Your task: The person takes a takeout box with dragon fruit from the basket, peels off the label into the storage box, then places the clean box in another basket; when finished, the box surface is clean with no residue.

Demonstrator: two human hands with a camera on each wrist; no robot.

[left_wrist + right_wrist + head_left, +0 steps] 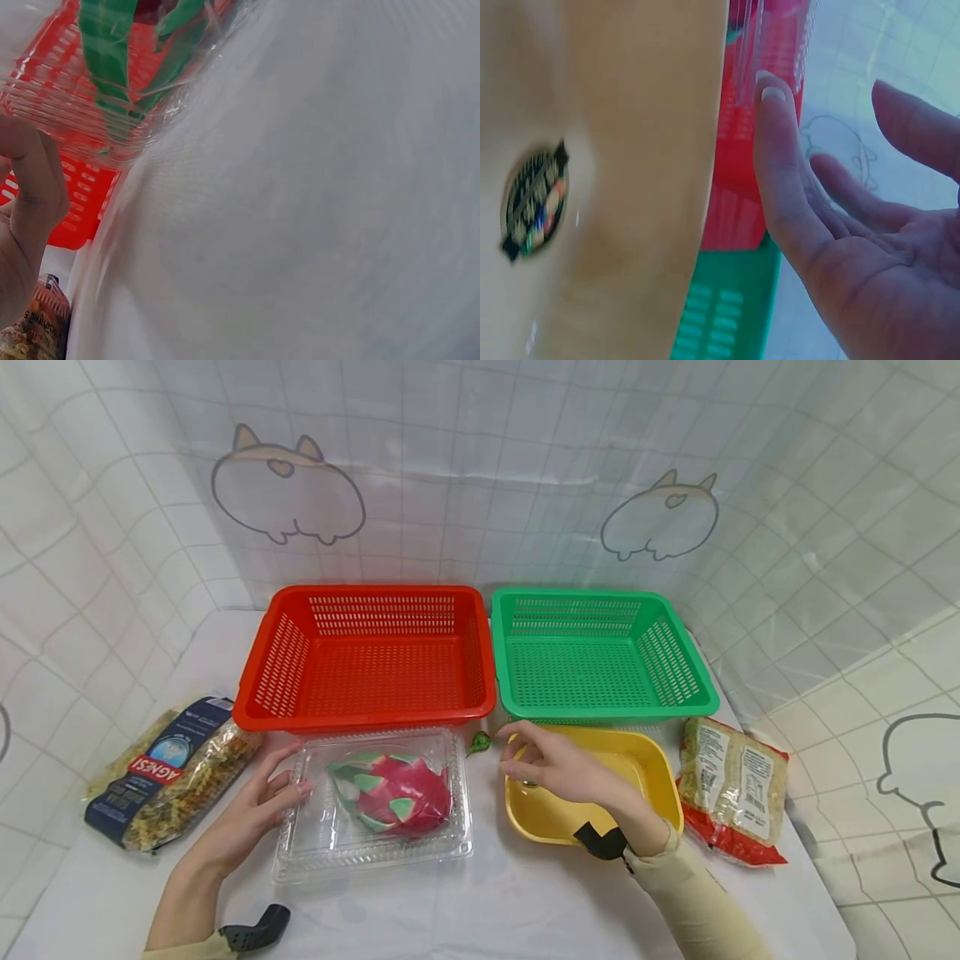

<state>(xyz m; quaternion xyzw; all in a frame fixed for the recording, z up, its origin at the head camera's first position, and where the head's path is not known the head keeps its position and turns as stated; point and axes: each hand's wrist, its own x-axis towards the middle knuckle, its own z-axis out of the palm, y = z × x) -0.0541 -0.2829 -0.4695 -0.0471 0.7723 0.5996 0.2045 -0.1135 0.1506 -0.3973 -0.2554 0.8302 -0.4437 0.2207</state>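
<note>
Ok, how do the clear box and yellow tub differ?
The clear box is see-through; the yellow tub is opaque. The box's rim is ridged, the tub's smooth. A dragon fruit lies in the box; the right hand hangs over the tub. Both are roughly rectangular.

Setting appeared to be a makeshift booth; wider room could not be identified. Gridded curtain [480, 460] printed with cartoon animals [288, 493] hung along the far, left and right sides of a white tabletop [390, 910].
</note>
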